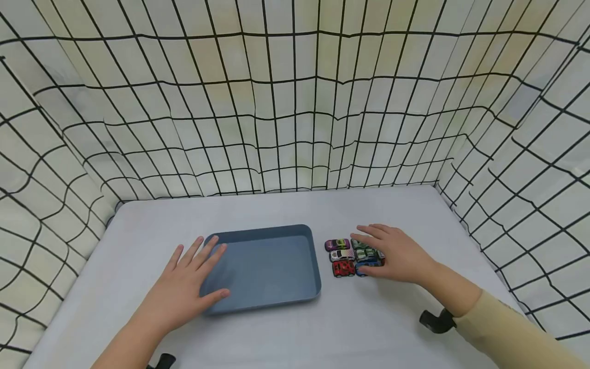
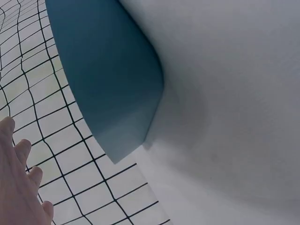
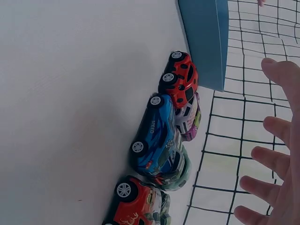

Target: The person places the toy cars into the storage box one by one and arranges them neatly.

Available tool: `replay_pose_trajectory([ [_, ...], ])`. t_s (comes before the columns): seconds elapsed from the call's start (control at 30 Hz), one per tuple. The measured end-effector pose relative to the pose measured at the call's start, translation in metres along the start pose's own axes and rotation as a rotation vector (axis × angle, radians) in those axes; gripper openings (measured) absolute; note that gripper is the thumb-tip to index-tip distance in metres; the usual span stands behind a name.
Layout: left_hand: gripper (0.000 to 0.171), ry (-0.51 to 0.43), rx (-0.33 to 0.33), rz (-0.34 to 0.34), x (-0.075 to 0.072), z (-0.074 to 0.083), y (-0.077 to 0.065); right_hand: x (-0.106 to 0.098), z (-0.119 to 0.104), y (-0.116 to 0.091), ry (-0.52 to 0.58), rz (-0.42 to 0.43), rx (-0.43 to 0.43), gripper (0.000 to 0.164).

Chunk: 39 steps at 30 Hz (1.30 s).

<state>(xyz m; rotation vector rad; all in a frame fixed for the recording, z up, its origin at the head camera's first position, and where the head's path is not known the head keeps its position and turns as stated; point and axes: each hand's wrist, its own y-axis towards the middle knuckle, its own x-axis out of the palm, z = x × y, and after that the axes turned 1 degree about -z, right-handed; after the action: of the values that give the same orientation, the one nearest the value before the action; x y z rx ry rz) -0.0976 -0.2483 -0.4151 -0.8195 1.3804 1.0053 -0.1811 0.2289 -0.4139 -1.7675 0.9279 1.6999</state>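
A blue-grey rectangular tray (image 1: 262,271) lies on the white table with nothing in it. My left hand (image 1: 182,294) is spread over the tray's left edge, fingers straight and holding nothing. To the tray's right, several small toy cars stand packed in rows. Among them are a purple car (image 1: 337,245), a white car (image 1: 341,255) and a red car (image 1: 343,268) with black spots. Over the right part of the group hovers my right hand (image 1: 405,256), fingers extended, partly hiding a blue car (image 3: 157,131) and green ones. Another red car (image 3: 131,206) shows in the right wrist view.
White cloth covers the table (image 1: 295,333). White walls with a black grid net (image 1: 295,113) enclose its back and both sides. Dark wrist-camera mounts (image 1: 438,321) sit below both wrists.
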Motion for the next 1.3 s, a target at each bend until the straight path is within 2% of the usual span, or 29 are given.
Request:
replay_pose_trajectory([
  [0.43, 0.091, -0.057, -0.077, -0.064, 0.003, -0.014, -0.017, -0.001, 0.004, 0.022, 0.152, -0.123, 0.062, 0.064],
  [0.77, 0.092, -0.076, -0.107, -0.092, 0.006, -0.021, -0.025, -0.002, 0.01, 0.035, 0.205, -0.172, 0.081, 0.057],
  [1.03, 0.092, -0.076, -0.113, -0.092, 0.005, -0.025, -0.028, 0.001, 0.016, 0.045, 0.159, -0.183, 0.081, 0.057],
  [1.3, 0.093, -0.105, -0.128, -0.104, 0.007, -0.026, -0.03, 0.004, 0.017, 0.056, 0.125, -0.228, 0.058, 0.055],
])
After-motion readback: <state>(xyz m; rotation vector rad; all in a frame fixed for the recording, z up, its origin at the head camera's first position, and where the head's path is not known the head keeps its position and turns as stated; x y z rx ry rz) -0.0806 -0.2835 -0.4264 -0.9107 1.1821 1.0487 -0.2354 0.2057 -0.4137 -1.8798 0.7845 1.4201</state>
